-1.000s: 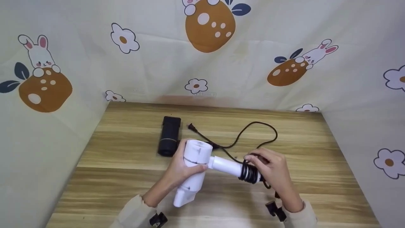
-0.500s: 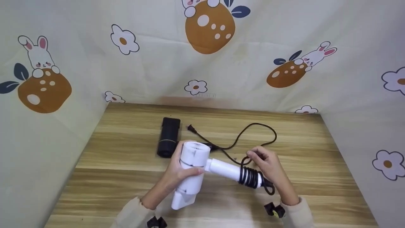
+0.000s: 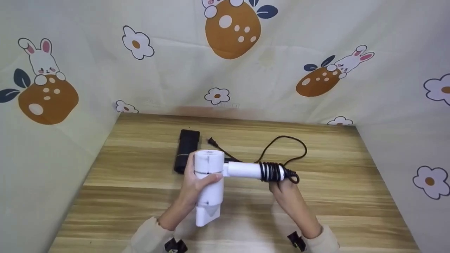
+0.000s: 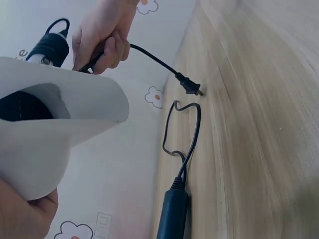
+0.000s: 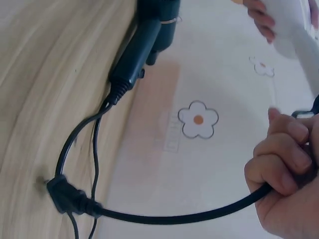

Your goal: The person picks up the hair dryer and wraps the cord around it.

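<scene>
A white hair dryer is held upright off the table, its handle pointing right. My left hand grips its barrel, the thumb across the front. Several turns of its black power cord wrap the handle's end. Just below that end is my right hand, partly hidden by the wrapped handle. In the right wrist view its curled fingers hold the cord's free length. The held cord ends in a black plug hanging low in the left wrist view.
Behind my left hand a black hair dryer lies on the wooden table. Its cord loops to the right, and a plug lies near the middle back. Patterned fabric encloses the back and sides.
The white dryer has moved slightly left and its handle has swung up to nearly level. My right hand has gone from pinching a cord loop above the handle to below it.
</scene>
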Motion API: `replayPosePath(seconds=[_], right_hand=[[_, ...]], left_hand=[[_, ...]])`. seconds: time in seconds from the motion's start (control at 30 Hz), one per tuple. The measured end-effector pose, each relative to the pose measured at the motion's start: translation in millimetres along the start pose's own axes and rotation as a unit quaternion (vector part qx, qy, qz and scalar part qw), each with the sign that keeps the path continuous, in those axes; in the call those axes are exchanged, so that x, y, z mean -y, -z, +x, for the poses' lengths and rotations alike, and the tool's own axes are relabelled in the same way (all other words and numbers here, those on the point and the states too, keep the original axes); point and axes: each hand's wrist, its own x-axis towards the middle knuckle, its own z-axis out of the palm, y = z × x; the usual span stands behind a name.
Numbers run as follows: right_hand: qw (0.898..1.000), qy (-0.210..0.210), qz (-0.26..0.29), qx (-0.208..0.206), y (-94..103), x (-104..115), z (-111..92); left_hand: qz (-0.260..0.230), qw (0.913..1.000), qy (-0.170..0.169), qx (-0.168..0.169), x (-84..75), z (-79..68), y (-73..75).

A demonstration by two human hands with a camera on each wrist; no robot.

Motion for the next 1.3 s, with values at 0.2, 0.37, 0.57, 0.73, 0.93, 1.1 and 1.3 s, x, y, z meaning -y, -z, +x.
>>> replayPosePath(seconds=[0.2,0.37,0.57,0.73,0.93,1.1,1.3], right_hand=[[0.999,0.015,0.040,0.006,-2.6,16,-2],[0.995,0.098,0.033,0.000,1.0,18,-3],[0.983,0.127,0.127,0.037,8.9,22,-7],[0.976,0.140,0.164,0.009,19.2,24,-8],[0.975,0.165,0.143,-0.036,27.9,24,-5],[0.974,0.165,0.131,-0.079,34.7,20,-2],[0.973,0.169,0.109,-0.114,40.2,16,3]], left_hand=[[0.004,0.9988,0.020,-0.045,-0.5,3.0,-0.7],[0.021,0.9979,0.025,-0.056,1.1,5.9,0.6],[0.027,0.9973,0.032,-0.061,1.2,7.0,1.7],[0.037,0.9971,0.032,-0.058,-0.9,9.3,2.5],[0.097,0.9942,0.024,-0.040,0.8,8.9,2.4],[0.139,0.9898,0.029,-0.016,1.6,6.6,2.3],[0.160,0.9863,0.036,0.013,-0.3,5.8,0.0]])
